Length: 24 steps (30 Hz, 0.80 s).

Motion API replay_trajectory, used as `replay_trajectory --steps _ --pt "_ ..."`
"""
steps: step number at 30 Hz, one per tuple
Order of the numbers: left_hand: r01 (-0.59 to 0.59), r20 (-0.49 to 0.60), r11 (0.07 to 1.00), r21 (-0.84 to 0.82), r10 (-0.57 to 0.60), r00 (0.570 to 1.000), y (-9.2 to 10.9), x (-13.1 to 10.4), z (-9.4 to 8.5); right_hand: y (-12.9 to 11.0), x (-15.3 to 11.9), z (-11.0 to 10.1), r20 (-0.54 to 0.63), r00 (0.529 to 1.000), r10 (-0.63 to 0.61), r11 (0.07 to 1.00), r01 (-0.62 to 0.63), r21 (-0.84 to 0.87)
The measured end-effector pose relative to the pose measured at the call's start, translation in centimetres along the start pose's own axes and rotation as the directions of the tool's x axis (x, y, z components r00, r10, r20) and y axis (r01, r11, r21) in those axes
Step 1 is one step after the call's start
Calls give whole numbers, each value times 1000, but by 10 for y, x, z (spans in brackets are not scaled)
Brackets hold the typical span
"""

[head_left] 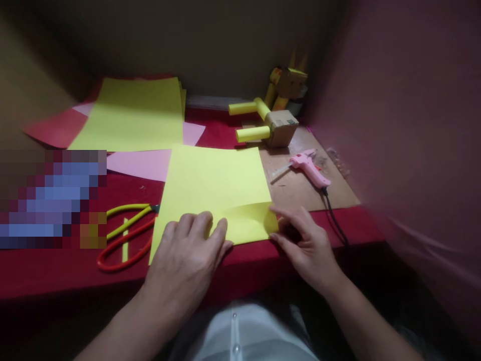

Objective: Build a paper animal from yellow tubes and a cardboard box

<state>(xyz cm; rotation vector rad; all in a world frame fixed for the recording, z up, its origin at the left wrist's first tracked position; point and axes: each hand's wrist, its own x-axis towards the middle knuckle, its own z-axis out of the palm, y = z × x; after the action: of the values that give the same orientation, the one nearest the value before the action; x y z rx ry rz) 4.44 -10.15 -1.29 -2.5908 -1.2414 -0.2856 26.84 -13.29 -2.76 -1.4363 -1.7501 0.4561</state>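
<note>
A yellow sheet of paper [218, 180] lies in front of me, its near right part curling up and over. My left hand [191, 245] presses on the sheet's near edge, fingers bent and thumb close beside them. At the near right corner, my right hand [306, 245] has the raised edge between thumb and fingers. To the left are scissors [130, 250] with red and yellow handles, their blades hidden under the sheet. A thin yellow paper strip [125, 245] lies across the handles.
A pink glue gun [310, 168] with a black cord lies on a cardboard piece [334, 193]. Behind stand a cardboard box [281, 129] with yellow paper tubes [253, 134] and a cardboard animal figure [291, 82]. More yellow sheets [131, 113] lie back left. A pink wall or cloth [413, 125] bounds the right.
</note>
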Motion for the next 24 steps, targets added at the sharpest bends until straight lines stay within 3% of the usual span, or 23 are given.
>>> replay_trajectory --steps 3,8,15,24 --pt "24 -55 999 -44 -26 998 2 -3 5 -2 1 -3 2 991 136 989 -136 55" --pt "36 -139 995 -98 -49 989 3 -7 13 -9 8 -10 106 978 179 984 -178 -23" --pt "-40 -84 990 -139 28 996 2 -8 15 -9 7 -15 169 962 216 973 -226 41" --pt "-15 -68 974 -228 -1 998 1 -9 17 -9 -2 -23 249 954 166 967 -207 146"
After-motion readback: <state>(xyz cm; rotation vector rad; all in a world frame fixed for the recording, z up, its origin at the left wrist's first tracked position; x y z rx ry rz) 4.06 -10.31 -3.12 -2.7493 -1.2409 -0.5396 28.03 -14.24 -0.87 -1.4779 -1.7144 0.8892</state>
